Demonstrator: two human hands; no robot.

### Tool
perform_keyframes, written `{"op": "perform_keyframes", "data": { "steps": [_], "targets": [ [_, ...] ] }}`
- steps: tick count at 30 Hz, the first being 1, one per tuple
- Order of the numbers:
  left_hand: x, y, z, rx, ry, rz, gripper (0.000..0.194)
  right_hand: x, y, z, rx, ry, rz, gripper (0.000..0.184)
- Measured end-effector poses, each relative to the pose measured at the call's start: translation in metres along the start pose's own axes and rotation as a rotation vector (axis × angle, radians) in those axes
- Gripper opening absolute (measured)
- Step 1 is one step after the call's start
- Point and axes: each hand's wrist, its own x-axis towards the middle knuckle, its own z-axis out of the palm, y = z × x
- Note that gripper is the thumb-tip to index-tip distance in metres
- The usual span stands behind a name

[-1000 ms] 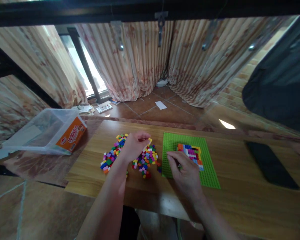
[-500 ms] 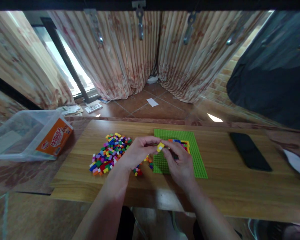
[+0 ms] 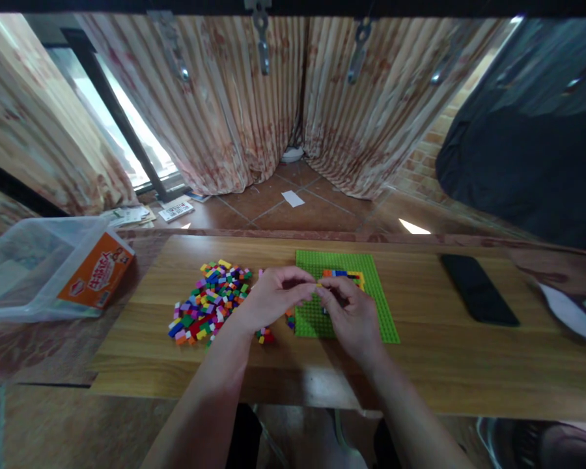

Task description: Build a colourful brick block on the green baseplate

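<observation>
My left hand point(image 3: 273, 296) and my right hand point(image 3: 349, 312) meet fingertip to fingertip over the left part of a green baseplate point(image 3: 381, 312). Both are pinched together on a small yellow brick point(image 3: 317, 284), barely visible between the fingers. A patch of coloured bricks point(image 3: 344, 275) is pressed onto the baseplate just behind my right hand, partly hidden by it. A heap of loose small bricks point(image 3: 209, 299) in many colours lies on the wooden table point(image 3: 420, 365) to the left of my left hand.
A clear plastic tub point(image 3: 39, 267) with an orange label lies tipped at the left. A black phone point(image 3: 478, 288) lies on the table to the right. A dark cloth hangs at the upper right. Curtains and a tiled floor lie beyond the table.
My left hand left the brick heap with a yellow brick and came right to meet my right hand over the baseplate. The fingers have since closed tighter round the brick.
</observation>
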Motion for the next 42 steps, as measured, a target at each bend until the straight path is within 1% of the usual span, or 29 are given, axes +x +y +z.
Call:
{"op": "perform_keyframes", "data": {
  "steps": [3, 7, 14, 20, 27, 30, 34, 36, 39, 42],
  "targets": [
    [0.001, 0.001, 0.002, -0.003, 0.014, 0.009, 0.016, -0.002, 0.003, 0.001, 0.072, 0.010, 0.051, 0.021],
    [0.003, 0.000, 0.003, -0.067, 0.046, 0.003, 0.017, -0.003, 0.006, 0.001, 0.124, 0.042, 0.086, 0.028],
    [0.006, -0.008, 0.008, -0.098, 0.042, 0.054, 0.016, 0.000, 0.000, -0.002, 0.032, 0.032, -0.018, 0.020],
    [0.006, -0.008, 0.010, -0.054, 0.029, 0.088, 0.015, -0.001, 0.000, -0.002, 0.019, 0.042, -0.038, 0.022],
    [0.006, -0.008, 0.012, -0.023, 0.052, 0.103, 0.020, -0.001, -0.001, -0.003, -0.007, 0.034, -0.056, 0.022],
    [0.007, -0.010, 0.014, -0.005, 0.056, 0.121, 0.017, -0.002, 0.000, -0.003, -0.020, 0.046, -0.050, 0.020],
    [0.008, -0.012, 0.017, 0.075, 0.082, 0.141, 0.013, -0.002, 0.003, -0.003, -0.064, 0.071, -0.040, 0.019],
    [0.008, -0.014, 0.020, 0.084, 0.114, 0.137, 0.012, -0.002, 0.003, -0.002, -0.088, 0.093, -0.060, 0.019],
    [0.009, -0.015, 0.024, -0.001, 0.146, 0.092, 0.012, -0.002, 0.004, -0.001, -0.130, 0.129, -0.103, 0.018],
    [0.010, -0.015, 0.024, -0.061, 0.145, 0.026, 0.011, 0.000, 0.005, -0.009, -0.148, 0.139, -0.131, 0.017]
  ]
}}
